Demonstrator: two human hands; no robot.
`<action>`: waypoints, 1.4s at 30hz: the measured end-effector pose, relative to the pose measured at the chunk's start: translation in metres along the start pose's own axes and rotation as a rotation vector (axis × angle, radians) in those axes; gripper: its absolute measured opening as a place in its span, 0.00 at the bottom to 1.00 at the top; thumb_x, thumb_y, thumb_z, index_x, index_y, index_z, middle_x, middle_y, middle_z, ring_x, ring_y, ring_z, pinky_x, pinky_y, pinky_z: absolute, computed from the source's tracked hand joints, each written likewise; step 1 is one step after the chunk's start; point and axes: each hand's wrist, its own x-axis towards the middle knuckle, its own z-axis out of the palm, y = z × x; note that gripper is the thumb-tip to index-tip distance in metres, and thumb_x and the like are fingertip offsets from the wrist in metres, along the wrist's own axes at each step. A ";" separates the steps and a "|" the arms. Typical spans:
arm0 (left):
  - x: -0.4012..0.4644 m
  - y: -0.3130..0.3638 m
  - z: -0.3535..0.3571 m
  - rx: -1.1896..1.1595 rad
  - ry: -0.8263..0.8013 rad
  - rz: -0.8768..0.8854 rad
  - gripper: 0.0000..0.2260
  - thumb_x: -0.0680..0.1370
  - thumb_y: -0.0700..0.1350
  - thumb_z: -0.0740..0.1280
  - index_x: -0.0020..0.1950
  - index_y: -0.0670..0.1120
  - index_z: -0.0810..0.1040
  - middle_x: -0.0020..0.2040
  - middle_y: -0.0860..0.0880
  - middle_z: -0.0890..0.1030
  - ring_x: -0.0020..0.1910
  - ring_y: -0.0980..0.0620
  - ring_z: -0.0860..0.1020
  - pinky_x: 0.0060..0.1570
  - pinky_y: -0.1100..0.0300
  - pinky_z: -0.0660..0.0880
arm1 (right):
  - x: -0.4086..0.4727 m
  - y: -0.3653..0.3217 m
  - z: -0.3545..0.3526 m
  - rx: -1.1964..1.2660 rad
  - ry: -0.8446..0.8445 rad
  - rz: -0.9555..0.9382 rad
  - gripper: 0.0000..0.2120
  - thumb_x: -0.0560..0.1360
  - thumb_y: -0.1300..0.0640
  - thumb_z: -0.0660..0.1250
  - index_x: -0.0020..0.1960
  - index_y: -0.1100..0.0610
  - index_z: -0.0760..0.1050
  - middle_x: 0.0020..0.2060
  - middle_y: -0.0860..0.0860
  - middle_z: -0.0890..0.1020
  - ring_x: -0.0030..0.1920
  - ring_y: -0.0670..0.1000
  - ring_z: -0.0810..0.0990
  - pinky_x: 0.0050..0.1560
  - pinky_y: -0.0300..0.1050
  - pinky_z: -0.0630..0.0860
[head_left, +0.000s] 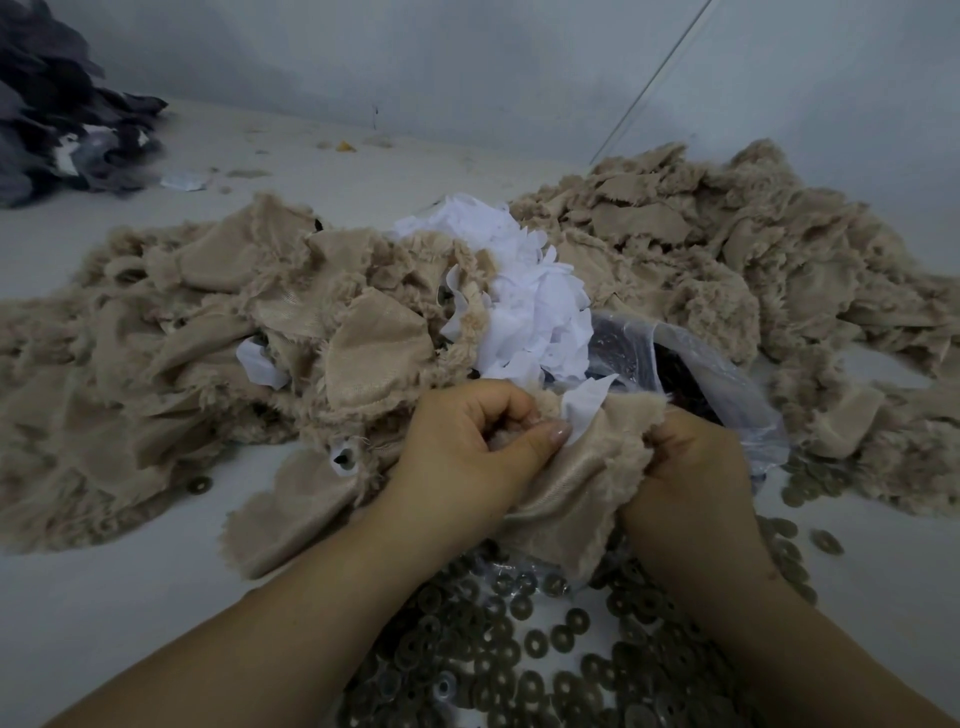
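1. The left hand (467, 447) and right hand (691, 462), both with fingers curled, pinch one beige plush piece (587, 483) over the near middle of the bench (130, 613). The plush hides the right fingertips.
2. The piece is furry along its frayed rim and smooth on its backing, with a white patch (584, 410) at its top.
3. Brown washers (535, 644), too many to count, lie beneath, partly covered by the forearms.
4. Farther out are one clear bag (691, 364) with dark, unclear contents, two beige heaps (182, 332), one white heap (524, 301), and one dark heap (57, 114) cut off at far left.
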 end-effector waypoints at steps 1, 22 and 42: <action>0.000 0.000 0.000 0.001 0.005 -0.004 0.04 0.70 0.47 0.73 0.38 0.48 0.80 0.29 0.41 0.77 0.29 0.54 0.71 0.29 0.61 0.70 | 0.000 -0.001 0.000 0.058 -0.006 0.017 0.20 0.72 0.69 0.74 0.41 0.43 0.80 0.36 0.34 0.84 0.40 0.37 0.83 0.39 0.28 0.77; 0.000 0.005 -0.001 0.040 0.066 0.057 0.11 0.78 0.46 0.66 0.39 0.42 0.78 0.29 0.53 0.73 0.28 0.57 0.70 0.28 0.64 0.68 | -0.002 0.002 0.001 0.362 -0.099 0.359 0.10 0.66 0.51 0.75 0.46 0.54 0.86 0.42 0.50 0.88 0.45 0.52 0.87 0.46 0.52 0.85; 0.001 0.005 -0.002 -0.085 0.016 -0.053 0.05 0.76 0.36 0.72 0.41 0.42 0.79 0.32 0.38 0.79 0.28 0.47 0.72 0.27 0.59 0.69 | -0.003 0.004 0.001 0.494 -0.136 0.478 0.08 0.70 0.53 0.73 0.47 0.54 0.86 0.44 0.54 0.88 0.47 0.54 0.87 0.48 0.50 0.84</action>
